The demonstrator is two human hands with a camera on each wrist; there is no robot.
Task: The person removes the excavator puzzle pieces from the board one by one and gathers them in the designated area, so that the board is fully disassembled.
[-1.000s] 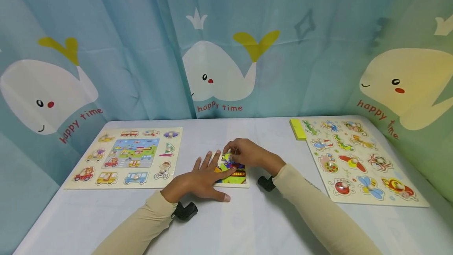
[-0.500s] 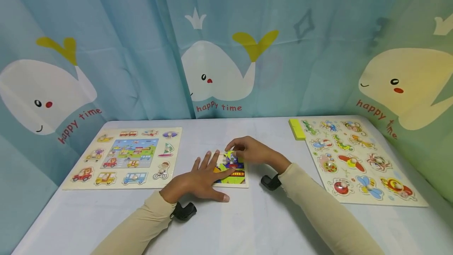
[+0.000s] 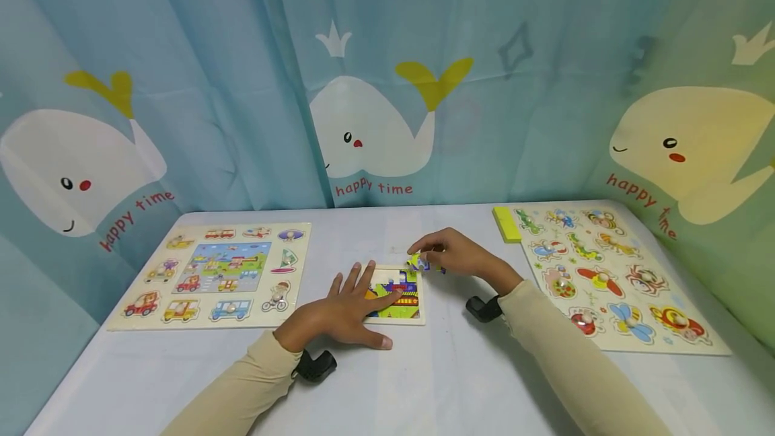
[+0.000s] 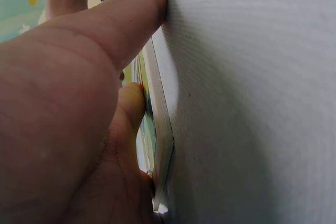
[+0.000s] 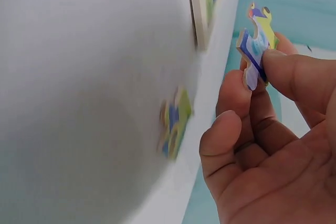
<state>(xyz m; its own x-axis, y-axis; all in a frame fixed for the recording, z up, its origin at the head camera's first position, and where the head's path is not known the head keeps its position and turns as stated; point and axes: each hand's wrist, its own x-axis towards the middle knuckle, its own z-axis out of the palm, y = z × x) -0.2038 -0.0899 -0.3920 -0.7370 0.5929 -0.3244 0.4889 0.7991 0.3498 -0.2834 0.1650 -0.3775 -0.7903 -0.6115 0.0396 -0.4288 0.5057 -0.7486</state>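
My left hand (image 3: 346, 309) lies with fingers spread across the left side of a small wooden jigsaw puzzle tray (image 3: 422, 303), its thumb resting on the tablecloth. Colourful pieces fill the tray's lower part, and a pale gap shows near its top. Beyond the tray's upper right corner, my right hand (image 3: 463, 256) holds a jigsaw piece (image 5: 256, 48) in yellow, blue and purple, pinched between thumb and fingers. The right wrist view shows this piece raised off the table. Another jigsaw piece (image 5: 176, 121) lies on the cloth below that hand, blurred.
A peg puzzle board (image 3: 208, 321) with vehicles lies at the left. At the right is an insect peg board (image 3: 660, 348), with a yellow block (image 3: 507, 225) by its upper left corner. A whale-print curtain (image 3: 266, 120) hangs behind the table.
My right hand has lifted the jigsaw piece from the tray's top area and moved right, beyond the tray's edge. The left hand has stayed on the tray.
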